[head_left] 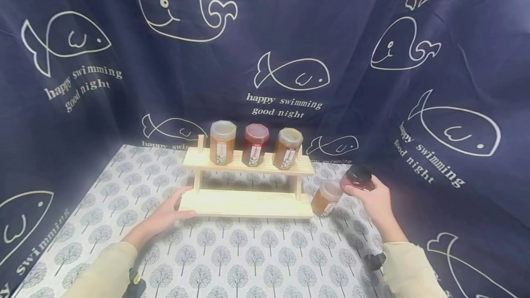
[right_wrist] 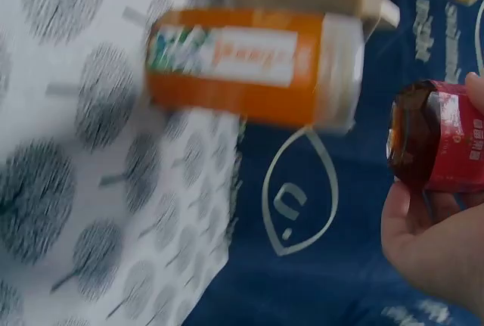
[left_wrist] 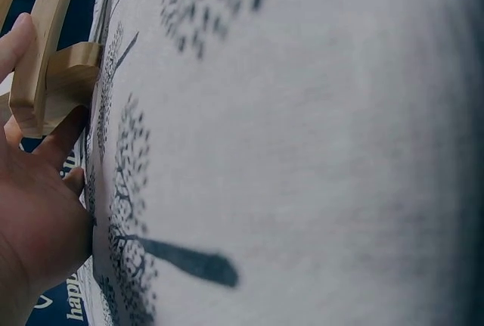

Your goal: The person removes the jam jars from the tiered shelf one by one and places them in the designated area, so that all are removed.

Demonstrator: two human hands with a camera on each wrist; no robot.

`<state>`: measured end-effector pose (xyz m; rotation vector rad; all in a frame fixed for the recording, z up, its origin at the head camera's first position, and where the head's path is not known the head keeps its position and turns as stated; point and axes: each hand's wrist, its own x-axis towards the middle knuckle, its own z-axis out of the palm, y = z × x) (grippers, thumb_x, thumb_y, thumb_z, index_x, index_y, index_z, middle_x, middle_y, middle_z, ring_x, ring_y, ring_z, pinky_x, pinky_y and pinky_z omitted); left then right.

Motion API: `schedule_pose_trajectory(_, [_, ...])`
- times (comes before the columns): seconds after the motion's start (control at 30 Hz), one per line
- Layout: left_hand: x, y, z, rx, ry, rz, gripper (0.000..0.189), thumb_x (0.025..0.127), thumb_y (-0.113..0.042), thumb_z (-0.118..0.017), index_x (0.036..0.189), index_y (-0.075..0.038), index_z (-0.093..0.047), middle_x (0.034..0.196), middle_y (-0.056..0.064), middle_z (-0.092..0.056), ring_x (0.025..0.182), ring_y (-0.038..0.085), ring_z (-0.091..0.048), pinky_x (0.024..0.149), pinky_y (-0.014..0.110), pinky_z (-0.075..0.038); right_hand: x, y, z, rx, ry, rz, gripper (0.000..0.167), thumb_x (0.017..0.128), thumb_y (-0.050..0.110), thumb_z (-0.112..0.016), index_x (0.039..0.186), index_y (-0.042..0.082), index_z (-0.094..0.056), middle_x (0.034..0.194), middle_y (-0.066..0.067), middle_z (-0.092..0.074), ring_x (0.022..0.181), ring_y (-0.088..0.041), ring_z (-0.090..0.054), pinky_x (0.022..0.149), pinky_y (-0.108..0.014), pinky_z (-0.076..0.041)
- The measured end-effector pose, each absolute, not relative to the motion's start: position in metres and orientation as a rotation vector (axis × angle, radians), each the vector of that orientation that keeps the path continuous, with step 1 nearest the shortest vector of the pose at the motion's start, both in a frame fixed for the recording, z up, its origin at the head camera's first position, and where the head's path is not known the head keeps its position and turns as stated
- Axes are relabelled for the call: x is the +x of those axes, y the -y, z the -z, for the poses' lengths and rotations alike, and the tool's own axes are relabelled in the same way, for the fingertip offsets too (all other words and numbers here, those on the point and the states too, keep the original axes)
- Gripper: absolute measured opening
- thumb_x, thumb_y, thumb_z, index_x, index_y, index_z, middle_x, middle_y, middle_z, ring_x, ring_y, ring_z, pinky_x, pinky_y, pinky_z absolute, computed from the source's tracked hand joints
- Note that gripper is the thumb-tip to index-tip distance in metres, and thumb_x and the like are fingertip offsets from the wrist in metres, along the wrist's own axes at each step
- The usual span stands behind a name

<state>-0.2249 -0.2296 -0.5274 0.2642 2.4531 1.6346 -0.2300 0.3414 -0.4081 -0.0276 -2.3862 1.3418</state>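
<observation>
A two-tier wooden rack [head_left: 248,203] stands on the table, its left end gripped by my left hand [head_left: 163,215]. In the left wrist view the thumb lies on one side of the wood [left_wrist: 44,54] and the other fingers reach round the far side. My right hand [head_left: 378,201] holds a jar [head_left: 357,178] with a black lid and a red label, raised at the right of the rack. Just left of it, an amber jar [head_left: 325,200] with a pale lid stands beside the rack's lower right end; its white label shows in the right wrist view.
On the rack's upper shelf stand an amber jar [head_left: 223,144], a red jar [head_left: 255,146] and another amber jar [head_left: 287,150]. A tree-print cloth [head_left: 240,252] covers the table. Behind and at both sides hangs a dark blue curtain [head_left: 281,22] with fish and whale drawings.
</observation>
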Motion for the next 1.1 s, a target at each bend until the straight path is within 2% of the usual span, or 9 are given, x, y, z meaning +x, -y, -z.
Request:
schedule_pose_trajectory(0.2, [-0.226, 0.229, 0.528, 0.255, -2.478, -1.599, 0.094, 0.088, -0.043, -0.075, 0.161, -0.019, -0.021, 0.162, 0.020, -0.026, 0.142, 0.048, -0.032, 0.111, 0.072, -0.024, -0.239, -0.365, 0.421, -0.099, 2.393, -1.359, 0.056, 0.080, 0.015, -0.087, 0.128, -0.001, -0.062, 0.092, 0.017, -0.071, 0.086, 0.002, -0.066, 0.075, -0.014, -0.053])
schedule_pose_trajectory(0.43, [-0.226, 0.228, 0.526, 0.267, -2.486, -1.595, 0.094, 0.088, -0.043, -0.075, 0.161, -0.018, -0.021, 0.161, 0.021, -0.027, 0.140, 0.048, -0.035, 0.111, 0.073, -0.025, -0.249, -0.379, 0.434, -0.148, 2.428, -1.374, 0.058, 0.081, 0.017, -0.087, 0.131, -0.001, -0.061, 0.091, 0.016, -0.071, 0.084, 0.002, -0.065, 0.076, -0.014, -0.052])
schedule_pose_trajectory(0.5, [-0.226, 0.229, 0.527, 0.274, -2.496, -1.587, 0.094, 0.088, -0.043, -0.075, 0.161, -0.018, -0.021, 0.161, 0.021, -0.027, 0.140, 0.049, -0.035, 0.110, 0.073, -0.025, -0.251, -0.382, 0.440, -0.152, 2.454, -1.380, 0.061, 0.082, 0.018, -0.086, 0.133, -0.002, -0.058, 0.097, 0.011, -0.072, 0.085, 0.005, -0.064, 0.077, -0.013, -0.051])
schedule_pose_trajectory(0.63, [-0.227, 0.229, 0.528, 0.256, -2.484, -1.593, 0.094, 0.088, -0.044, -0.075, 0.161, -0.021, -0.021, 0.162, 0.019, -0.027, 0.140, 0.047, -0.036, 0.112, 0.072, -0.024, -0.255, -0.385, 0.453, -0.194, 2.546, -1.362, 0.067, 0.084, 0.024, -0.085, 0.138, -0.001, -0.055, 0.115, -0.011, -0.072, 0.091, 0.004, -0.062, 0.084, -0.017, -0.049])
schedule_pose_trajectory(0.73, [-0.227, 0.229, 0.528, 0.240, -2.473, -1.600, 0.094, 0.087, -0.044, -0.075, 0.161, -0.023, -0.021, 0.162, 0.018, -0.027, 0.140, 0.046, -0.037, 0.112, 0.071, -0.024, -0.258, -0.386, 0.465, -0.266, 2.612, -1.333, 0.069, 0.083, 0.032, -0.085, 0.137, 0.001, -0.056, 0.123, -0.022, -0.067, 0.101, -0.011, -0.064, 0.095, -0.031, -0.049])
schedule_pose_trajectory(0.87, [-0.227, 0.230, 0.528, 0.229, -2.479, -1.596, 0.094, 0.087, -0.044, -0.076, 0.160, -0.023, -0.022, 0.162, 0.018, -0.026, 0.141, 0.046, -0.036, 0.112, 0.072, -0.024, -0.263, -0.387, 0.483, -0.322, 2.652, -1.344, 0.072, 0.081, 0.032, -0.086, 0.135, -0.003, -0.055, 0.127, -0.028, -0.064, 0.116, -0.037, -0.060, 0.105, -0.051, -0.044])
schedule_pose_trajectory(0.93, [-0.227, 0.229, 0.527, 0.243, -2.484, -1.595, 0.094, 0.087, -0.043, -0.075, 0.161, -0.021, -0.021, 0.163, 0.019, -0.025, 0.141, 0.047, -0.035, 0.111, 0.073, -0.023, -0.265, -0.387, 0.491, -0.342, 2.645, -1.386, 0.072, 0.080, 0.029, -0.086, 0.136, -0.004, -0.054, 0.129, -0.029, -0.062, 0.120, -0.042, -0.057, 0.107, -0.055, -0.042])
schedule_pose_trajectory(1.1, [-0.225, 0.229, 0.525, 0.271, -2.495, -1.592, 0.093, 0.089, -0.042, -0.074, 0.161, -0.017, -0.020, 0.162, 0.022, -0.025, 0.140, 0.049, -0.035, 0.111, 0.073, -0.022, -0.269, -0.387, 0.506, -0.380, 2.641, -1.452, 0.076, 0.079, 0.027, -0.086, 0.139, -0.004, -0.052, 0.131, -0.030, -0.060, 0.123, -0.043, -0.055, 0.111, -0.059, -0.037])
